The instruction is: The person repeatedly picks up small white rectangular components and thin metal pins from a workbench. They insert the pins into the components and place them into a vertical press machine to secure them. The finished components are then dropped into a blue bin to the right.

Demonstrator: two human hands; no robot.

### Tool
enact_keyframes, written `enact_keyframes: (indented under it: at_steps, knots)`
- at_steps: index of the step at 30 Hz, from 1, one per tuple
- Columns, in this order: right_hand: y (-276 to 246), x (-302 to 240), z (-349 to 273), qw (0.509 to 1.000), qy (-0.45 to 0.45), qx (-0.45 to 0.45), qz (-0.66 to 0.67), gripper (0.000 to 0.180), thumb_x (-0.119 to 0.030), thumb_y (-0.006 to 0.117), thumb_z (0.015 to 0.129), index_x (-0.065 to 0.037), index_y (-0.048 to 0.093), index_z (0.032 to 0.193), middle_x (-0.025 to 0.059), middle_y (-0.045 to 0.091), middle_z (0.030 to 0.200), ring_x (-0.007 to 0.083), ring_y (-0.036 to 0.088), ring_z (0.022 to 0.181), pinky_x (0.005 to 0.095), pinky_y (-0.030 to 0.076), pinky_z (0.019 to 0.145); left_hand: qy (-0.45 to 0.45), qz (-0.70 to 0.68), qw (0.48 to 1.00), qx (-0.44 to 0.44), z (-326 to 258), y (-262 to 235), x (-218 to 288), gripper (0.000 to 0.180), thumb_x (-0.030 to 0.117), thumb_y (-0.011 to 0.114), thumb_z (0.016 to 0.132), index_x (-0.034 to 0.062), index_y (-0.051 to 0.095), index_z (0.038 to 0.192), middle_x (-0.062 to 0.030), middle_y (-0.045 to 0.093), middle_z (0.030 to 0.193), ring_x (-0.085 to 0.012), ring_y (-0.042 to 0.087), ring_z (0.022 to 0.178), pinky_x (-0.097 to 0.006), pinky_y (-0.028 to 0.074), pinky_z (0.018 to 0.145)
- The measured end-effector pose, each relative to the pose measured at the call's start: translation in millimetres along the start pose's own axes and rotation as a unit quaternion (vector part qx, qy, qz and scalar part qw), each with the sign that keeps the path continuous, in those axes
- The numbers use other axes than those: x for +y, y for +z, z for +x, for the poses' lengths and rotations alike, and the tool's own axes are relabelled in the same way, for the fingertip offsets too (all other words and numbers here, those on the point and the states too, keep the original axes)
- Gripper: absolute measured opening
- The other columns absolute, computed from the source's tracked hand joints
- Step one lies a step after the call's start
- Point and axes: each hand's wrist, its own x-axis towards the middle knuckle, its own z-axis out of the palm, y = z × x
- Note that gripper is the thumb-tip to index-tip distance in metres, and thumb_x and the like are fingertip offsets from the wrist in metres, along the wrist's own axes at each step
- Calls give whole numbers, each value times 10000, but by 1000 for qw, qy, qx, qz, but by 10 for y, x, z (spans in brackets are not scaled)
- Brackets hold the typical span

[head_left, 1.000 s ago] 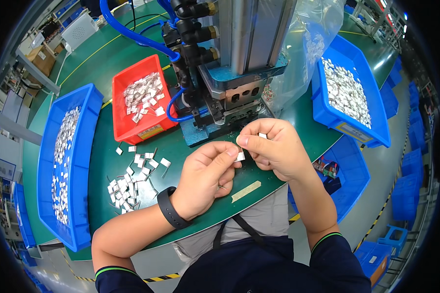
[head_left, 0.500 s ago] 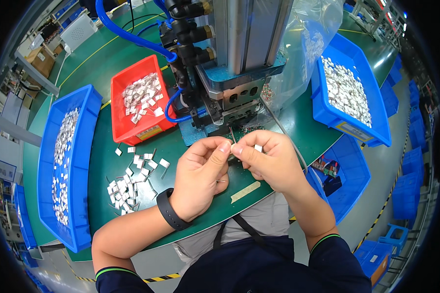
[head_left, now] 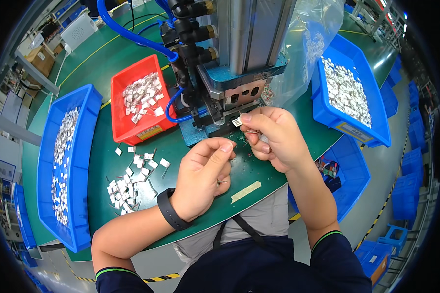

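Between the thumb and forefinger of my right hand (head_left: 277,140) is a small white connector (head_left: 237,121) with dark slots in its end. Thin wires and another pale piece show among the curled fingers of that hand. The connector is close to the lower front of a pneumatic press (head_left: 239,94). My left hand (head_left: 203,168) is closed, thumb against forefinger, just left of and nearer than the right. A thin wire end pokes out by its lower fingers; what it grips is mostly hidden. Left of it lies a loose pile of white connectors (head_left: 124,190) with short leads.
A red bin (head_left: 115,110) and a long blue bin (head_left: 78,195) of connectors stand left. Another filled blue bin (head_left: 322,115) is at right, above a lower blue bin (head_left: 354,195). A clear plastic bag (head_left: 298,63) hangs beside the press. Blue hoses (head_left: 132,39) arch at upper left.
My hands have come apart. The right has moved up and slightly right, bringing the connector near the press and turning its slotted end into view. The left has stayed in place.
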Motion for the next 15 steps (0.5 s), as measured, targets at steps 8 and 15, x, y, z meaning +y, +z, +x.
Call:
enact_keyframes:
  at_steps: [8,15]
  knots:
    - [-10,12,14,1000,1,-1,8,204,-153,668,852,10,580,767,22,529,621,23,378,410,182,224,331,3,1,1000,-2,-4,9,3,160,190,545,965,48,563,1036,-32,530,873,-61,385,563,-199,297,400]
    - [-16,42,21,1000,-3,-11,3,178,-145,664,861,-2,589,787,23,537,629,19,381,415,179,229,343,2,3,1000,1,-6,2,5,163,199,543,966,52,563,1036,-32,534,871,-67,387,563,-201,298,400]
